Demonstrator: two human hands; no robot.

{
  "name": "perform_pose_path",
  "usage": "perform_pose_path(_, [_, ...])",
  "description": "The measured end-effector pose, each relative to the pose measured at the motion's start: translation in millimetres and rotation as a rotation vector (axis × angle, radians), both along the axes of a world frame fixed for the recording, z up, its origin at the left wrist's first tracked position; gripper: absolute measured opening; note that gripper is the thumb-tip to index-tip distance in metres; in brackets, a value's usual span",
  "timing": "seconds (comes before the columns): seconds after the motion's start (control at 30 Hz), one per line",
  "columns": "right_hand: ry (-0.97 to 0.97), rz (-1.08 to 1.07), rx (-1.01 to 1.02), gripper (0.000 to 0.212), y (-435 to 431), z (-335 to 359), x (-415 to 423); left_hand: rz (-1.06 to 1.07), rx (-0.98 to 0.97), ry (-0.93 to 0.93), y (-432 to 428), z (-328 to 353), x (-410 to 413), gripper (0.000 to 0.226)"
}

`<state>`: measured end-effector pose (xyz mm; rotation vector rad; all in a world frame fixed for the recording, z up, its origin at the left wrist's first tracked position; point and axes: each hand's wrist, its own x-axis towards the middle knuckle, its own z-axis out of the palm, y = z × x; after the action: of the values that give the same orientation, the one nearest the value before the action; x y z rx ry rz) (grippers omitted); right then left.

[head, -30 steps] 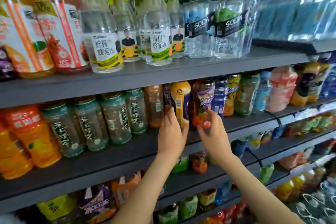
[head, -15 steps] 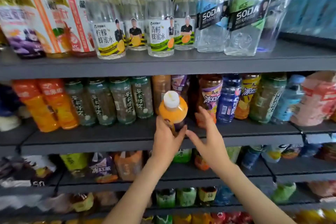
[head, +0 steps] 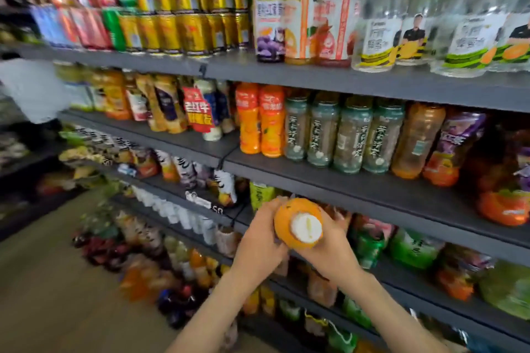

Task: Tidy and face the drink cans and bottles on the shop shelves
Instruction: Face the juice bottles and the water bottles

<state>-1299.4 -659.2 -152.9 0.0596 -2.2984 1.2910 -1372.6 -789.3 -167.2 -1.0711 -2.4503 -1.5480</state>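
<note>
An orange drink bottle (head: 289, 221) with a white cap points its top toward me, held off the shelves in front of the third shelf. My left hand (head: 262, 241) grips its left side and my right hand (head: 329, 243) wraps its right side. On the second shelf (head: 358, 189) stand two orange bottles (head: 261, 120), several green tea bottles (head: 341, 135) and an amber bottle (head: 415, 140). The frame is motion-blurred.
Gold cans (head: 183, 14) and tall juice bottles (head: 301, 14) fill the top shelf, with clear honey-water bottles (head: 381, 34) to the right. Lower shelves hold packed bottles and pouches. A person in white (head: 31, 89) stands at the far left. Tan floor (head: 51, 295) lies at lower left.
The orange bottle has come off the second shelf and down in front of the third. My right hand has closed on it too. My view has swung left.
</note>
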Motion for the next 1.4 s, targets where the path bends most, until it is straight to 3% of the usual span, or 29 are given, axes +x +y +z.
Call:
perform_pose_path(0.2, [-0.050, 0.086, -0.015, 0.075, -129, -15, -103, 0.184, -0.237, 0.274, -158, 1, -86, 0.081])
perform_pose_path(0.4, [-0.053, -0.005, -0.267, 0.056, -243, -15, -219, 0.446, -0.296, 0.372, -293, -2, -186, 0.068])
perform_pose_path(0.5, [-0.039, -0.110, -0.249, 0.054, -264, 3, -259, 0.472, -0.275, 0.399, -323, 3, -227, 0.065])
perform_pose_path(0.7, [0.061, -0.437, -0.197, 0.051, -265, 26, -351, 0.429, -0.247, 0.485, -326, 3, -319, 0.063])
perform_pose_path(0.97, [0.157, -0.678, -0.142, 0.043, -249, 40, -456, 0.255, -0.190, 0.624, -276, 19, -445, 0.062])
perform_pose_path(1.2, [0.012, -0.875, -0.134, 0.061, -227, 47, -492, 0.134, -0.103, 0.656, -251, 17, -513, 0.062])
perform_pose_path(1.4, [0.093, -0.948, -0.086, 0.043, -234, 39, -495, 0.061, -0.054, 0.685, -238, 13, -534, 0.067])
